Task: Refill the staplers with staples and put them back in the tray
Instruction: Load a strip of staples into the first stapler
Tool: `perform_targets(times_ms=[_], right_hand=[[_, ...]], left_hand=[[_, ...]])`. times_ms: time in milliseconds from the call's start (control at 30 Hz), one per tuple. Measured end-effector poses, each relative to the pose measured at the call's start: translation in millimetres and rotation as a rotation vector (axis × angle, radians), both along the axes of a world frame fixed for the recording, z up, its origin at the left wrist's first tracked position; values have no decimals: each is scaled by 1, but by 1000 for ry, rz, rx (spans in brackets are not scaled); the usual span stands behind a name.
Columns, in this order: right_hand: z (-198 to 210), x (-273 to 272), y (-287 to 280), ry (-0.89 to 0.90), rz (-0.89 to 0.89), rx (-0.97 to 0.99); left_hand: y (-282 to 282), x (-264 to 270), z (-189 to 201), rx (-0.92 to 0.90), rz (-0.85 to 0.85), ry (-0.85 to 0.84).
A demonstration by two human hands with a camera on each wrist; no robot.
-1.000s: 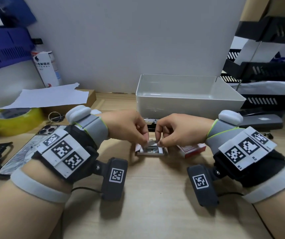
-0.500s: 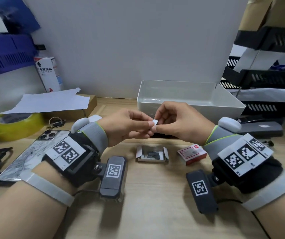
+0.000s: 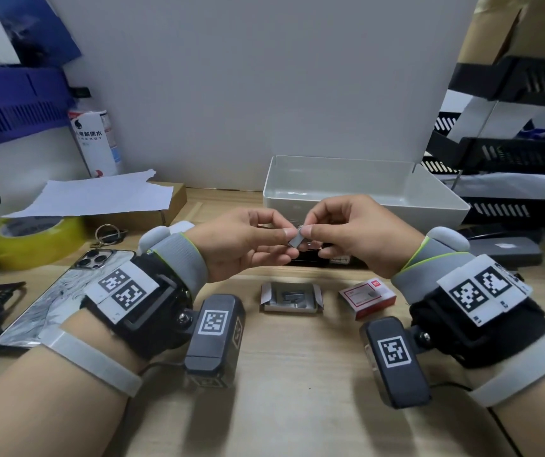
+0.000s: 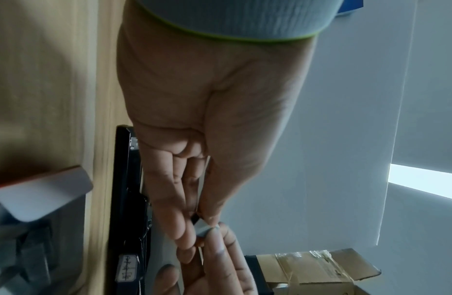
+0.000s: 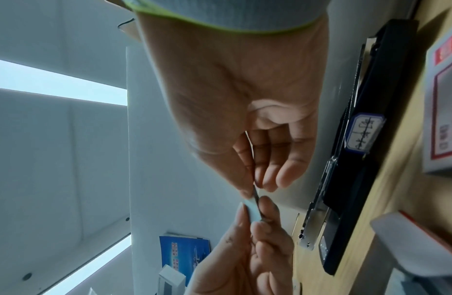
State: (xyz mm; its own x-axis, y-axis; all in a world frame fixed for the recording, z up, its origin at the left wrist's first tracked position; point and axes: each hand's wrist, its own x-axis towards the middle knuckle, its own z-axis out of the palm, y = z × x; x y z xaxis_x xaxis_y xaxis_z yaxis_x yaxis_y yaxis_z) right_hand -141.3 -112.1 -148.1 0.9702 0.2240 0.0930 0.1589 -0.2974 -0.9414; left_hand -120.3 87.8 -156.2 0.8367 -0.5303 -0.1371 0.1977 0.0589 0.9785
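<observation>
1. The staple strip (image 3: 297, 239), a small grey block, is held up above the counter (image 3: 297, 374), between both hands and in front of the white tray (image 3: 363, 206).
2. The left hand (image 3: 244, 242) pinches one end of it with thumb and fingertips.
3. The right hand (image 3: 353, 235) pinches the other end, so the two hands meet.
4. A black stapler (image 5: 351, 159) lies opened on the counter beneath them.
5. An open staple box (image 3: 292, 296) and a red staple box (image 3: 367, 295) sit nearer.
</observation>
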Motion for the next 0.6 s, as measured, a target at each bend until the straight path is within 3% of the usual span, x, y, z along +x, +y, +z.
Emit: perform_targets(times_ms=[300,600], right_hand=[[-3,0,4,-20,-18,143],[1,-3,3,-180,41,-75]], left_hand=[[8,3,3,6,-46,82],[8,3,7,69,-17,85]])
